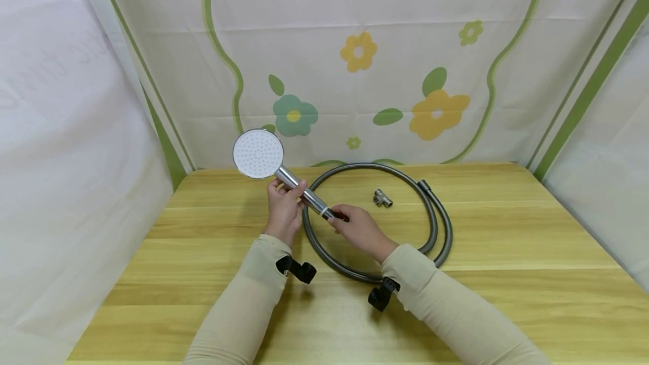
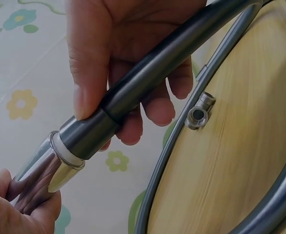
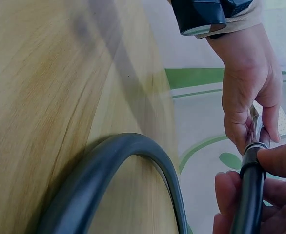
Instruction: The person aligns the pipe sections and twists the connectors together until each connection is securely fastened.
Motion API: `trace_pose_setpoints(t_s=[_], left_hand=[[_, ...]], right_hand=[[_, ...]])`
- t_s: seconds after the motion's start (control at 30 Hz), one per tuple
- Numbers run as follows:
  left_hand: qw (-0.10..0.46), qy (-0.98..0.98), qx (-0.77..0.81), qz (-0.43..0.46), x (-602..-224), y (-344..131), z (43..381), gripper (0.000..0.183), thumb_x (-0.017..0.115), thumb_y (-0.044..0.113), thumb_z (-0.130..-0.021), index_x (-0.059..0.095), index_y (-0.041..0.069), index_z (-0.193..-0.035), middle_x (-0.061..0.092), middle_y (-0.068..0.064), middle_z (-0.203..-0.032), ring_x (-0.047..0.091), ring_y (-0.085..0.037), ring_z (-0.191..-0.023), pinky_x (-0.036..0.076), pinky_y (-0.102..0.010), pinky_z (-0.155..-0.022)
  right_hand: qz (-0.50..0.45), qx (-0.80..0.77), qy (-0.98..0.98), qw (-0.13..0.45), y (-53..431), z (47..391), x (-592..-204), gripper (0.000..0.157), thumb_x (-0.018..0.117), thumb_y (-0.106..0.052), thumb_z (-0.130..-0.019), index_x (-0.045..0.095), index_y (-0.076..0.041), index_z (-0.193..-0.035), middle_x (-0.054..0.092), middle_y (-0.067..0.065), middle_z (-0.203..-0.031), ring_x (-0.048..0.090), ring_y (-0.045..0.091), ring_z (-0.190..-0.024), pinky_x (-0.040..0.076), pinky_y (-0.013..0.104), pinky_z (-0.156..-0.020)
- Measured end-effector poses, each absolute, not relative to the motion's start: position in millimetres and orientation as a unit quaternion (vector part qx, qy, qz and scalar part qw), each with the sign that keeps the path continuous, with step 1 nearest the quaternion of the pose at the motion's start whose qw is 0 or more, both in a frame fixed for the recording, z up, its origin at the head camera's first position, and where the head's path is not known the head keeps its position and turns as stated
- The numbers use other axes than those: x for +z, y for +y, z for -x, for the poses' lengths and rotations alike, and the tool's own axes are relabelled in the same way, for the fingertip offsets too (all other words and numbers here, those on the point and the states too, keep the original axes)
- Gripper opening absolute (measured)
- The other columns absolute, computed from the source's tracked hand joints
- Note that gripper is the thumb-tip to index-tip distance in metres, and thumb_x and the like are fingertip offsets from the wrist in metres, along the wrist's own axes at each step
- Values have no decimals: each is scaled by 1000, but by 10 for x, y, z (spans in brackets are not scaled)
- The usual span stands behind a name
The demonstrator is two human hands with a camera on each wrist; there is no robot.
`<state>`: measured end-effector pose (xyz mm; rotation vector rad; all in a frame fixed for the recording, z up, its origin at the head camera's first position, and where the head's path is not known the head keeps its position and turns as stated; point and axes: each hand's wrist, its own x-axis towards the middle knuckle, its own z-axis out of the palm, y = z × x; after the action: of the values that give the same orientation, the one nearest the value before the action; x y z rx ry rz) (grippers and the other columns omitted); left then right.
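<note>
A chrome shower head with a round white spray face is held up above the table by my left hand, whose fingers and thumb grip its handle. My right hand pinches the dark end fitting of a grey shower hose between thumb and fingers. That fitting meets the handle's lower end, and a white ring shows between the two in the left wrist view. How far the threads engage is hidden. The rest of the hose lies looped on the table.
A small metal tee fitting lies on the wooden table inside the hose loop. The hose's other end lies to its right. A flowered cloth hangs behind, with white cloth at both sides.
</note>
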<state>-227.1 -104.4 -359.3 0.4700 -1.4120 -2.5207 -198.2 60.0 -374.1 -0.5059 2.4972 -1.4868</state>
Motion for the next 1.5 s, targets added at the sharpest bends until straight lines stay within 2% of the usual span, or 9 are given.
trace_pose_setpoints(t_s=[0.23,0.47,0.63,0.73,0.93,1.27,1.5], left_hand=[[106,-478,-858,-158,-3603,-1041,2265,55,60,-3,-92,27,12,-134,47,-10,-112,52,-32,-113,48,-33,-77],[108,-478,-857,-158,-3601,-1041,2265,55,60,-4,-92,28,12,-134,47,-7,-107,54,-27,-102,49,-32,-75],[110,-474,-860,-156,-3585,-1035,2260,56,60,-5,-91,28,12,-134,47,-7,-105,54,-29,-105,49,-31,-74],[112,-472,-860,-156,-3584,-1029,2262,56,61,-5,-91,28,12,-133,47,-6,-105,56,-24,-97,49,-30,-73],[118,-472,-859,-158,-3587,-1017,2264,55,60,-5,-91,28,12,-132,47,-6,-105,56,-20,-90,49,-31,-74],[120,-473,-859,-158,-3591,-1013,2263,56,61,-5,-91,27,12,-132,47,-8,-107,56,-25,-98,49,-33,-77],[124,-468,-860,-160,-3586,-998,2260,55,60,-7,-91,28,11,-132,47,-8,-105,57,-21,-90,49,-32,-76]], right_hand=[[154,-516,835,110,593,2005,-3780,27,56,-16,-98,64,-4,-121,67,13,-105,64,24,-86,50,32,-69],[156,-516,835,107,595,1999,-3783,27,56,-18,-98,64,-4,-120,67,13,-105,64,23,-87,51,34,-72],[172,-493,849,78,609,1987,-3782,29,60,-20,-96,63,-7,-122,66,7,-102,59,17,-84,49,31,-68],[177,-488,853,56,619,1974,-3787,34,65,-18,-93,61,-6,-124,63,4,-103,59,16,-86,50,31,-69],[191,-456,869,5,637,1967,-3832,40,71,-16,-87,59,-4,-124,60,6,-107,59,17,-88,52,33,-73],[205,-395,895,-38,615,1945,-3868,38,74,-20,-87,62,-6,-119,60,3,-101,60,13,-83,53,31,-70],[207,-379,899,-69,601,1922,-3877,30,74,-18,-86,64,-8,-113,60,1,-95,59,10,-77,51,28,-63]])
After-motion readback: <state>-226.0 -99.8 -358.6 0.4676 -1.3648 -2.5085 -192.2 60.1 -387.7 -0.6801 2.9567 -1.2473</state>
